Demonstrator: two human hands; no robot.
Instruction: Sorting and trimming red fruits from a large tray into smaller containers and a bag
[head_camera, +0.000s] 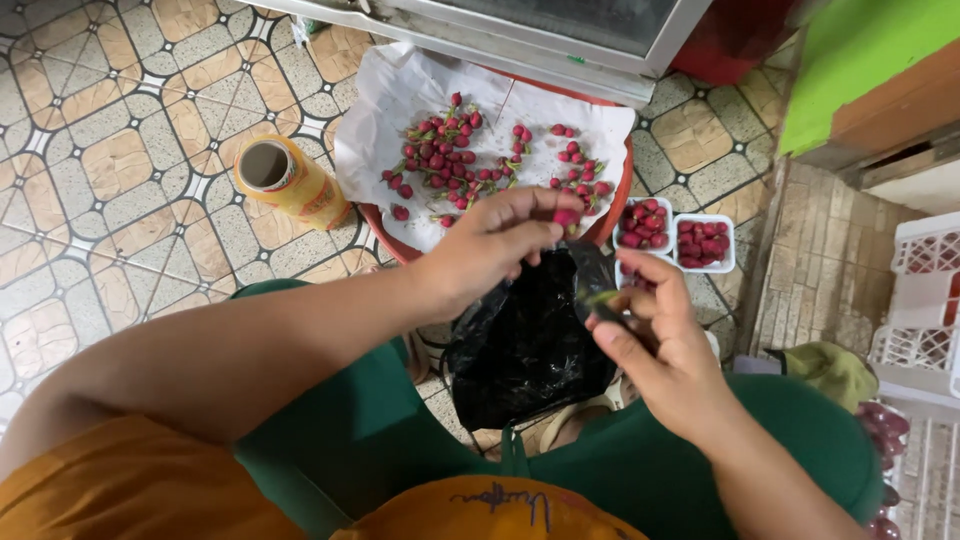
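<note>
red fruit (566, 217) pinched in left hand (497, 243); right hand (650, 335) fingers grip black bag (525, 340) rim mid-frame; loosened, the fruit could roll away.

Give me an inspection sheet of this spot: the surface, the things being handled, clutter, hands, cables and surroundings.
Surface: white paper sheet spread over a round red tray, above a patterned tile floor.
Job's things: small red fruits with green stems scattered on the paper; black plastic bag hanging between the hands; two small white punnets of red fruit.
Clutter: yellow roll with a cardboard core lying on the floor.
Hands: left hand pinches one red fruit; right hand holds the bag's edge with a green bit.
Cables: nothing seen.
Surroundings: white plastic crates, green wall panel.
</note>
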